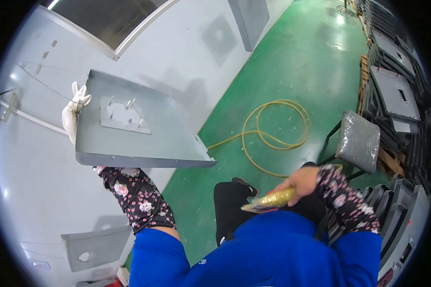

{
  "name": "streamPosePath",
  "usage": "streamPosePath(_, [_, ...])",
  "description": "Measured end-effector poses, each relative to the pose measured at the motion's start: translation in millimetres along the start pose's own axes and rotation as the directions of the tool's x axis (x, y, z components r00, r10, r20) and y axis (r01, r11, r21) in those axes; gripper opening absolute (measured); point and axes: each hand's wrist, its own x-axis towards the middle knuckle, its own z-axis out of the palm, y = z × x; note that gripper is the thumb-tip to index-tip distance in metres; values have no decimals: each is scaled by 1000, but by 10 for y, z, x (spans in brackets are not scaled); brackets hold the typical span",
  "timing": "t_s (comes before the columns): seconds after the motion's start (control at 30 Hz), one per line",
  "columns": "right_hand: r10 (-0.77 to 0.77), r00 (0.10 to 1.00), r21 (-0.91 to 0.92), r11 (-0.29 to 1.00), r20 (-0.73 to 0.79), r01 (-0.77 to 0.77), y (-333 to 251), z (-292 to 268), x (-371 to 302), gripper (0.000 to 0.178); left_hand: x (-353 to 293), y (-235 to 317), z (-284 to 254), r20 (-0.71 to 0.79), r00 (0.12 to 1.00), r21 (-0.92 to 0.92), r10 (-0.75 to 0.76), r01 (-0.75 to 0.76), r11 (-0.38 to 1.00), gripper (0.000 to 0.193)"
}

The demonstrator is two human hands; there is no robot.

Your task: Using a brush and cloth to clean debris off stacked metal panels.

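Note:
My left hand (73,114), in a white knitted glove, is at the left edge of a grey metal panel (165,117). Its fingers bend over that edge, while the panel hides part of the wrist. The panel is a shallow tray shape with raised rims, tilted up in front of the wall. On its face sits a lighter plate (124,117) with several thin pins standing out. My bare right hand (302,184), low before my body, is closed around a shiny gold-wrapped object (275,198) with a pale tapered end and red bits; its kind is unclear.
A coiled yellow hose (307,126) lies on the green floor (292,62). To the right stand a plastic-wrapped stool (360,141) and stacked grey panels (395,91) on wooden pallets. Another grey panel (100,246) leans at the lower left by the white wall (38,177).

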Motion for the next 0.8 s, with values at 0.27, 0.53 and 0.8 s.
streamPosePath(0.27, [-54, 822, -37, 999, -567, 40, -1156, -1585, 156, 63, -271, -127, 165, 575, 715, -163, 397, -375, 913, 9])
streamPosePath(0.53, [-169, 776, -163, 983, -608, 86, -919, -1579, 397, 63, -455, -51, 330, 61, 939, 510, 338, -321, 798, 22])
streamPosePath(0.8, [-39, 946, -11, 999, -322, 38, -418, -1189, 552, 64, -359, 162, -336, 17, 987, 607, 158, -136, 783, 32])
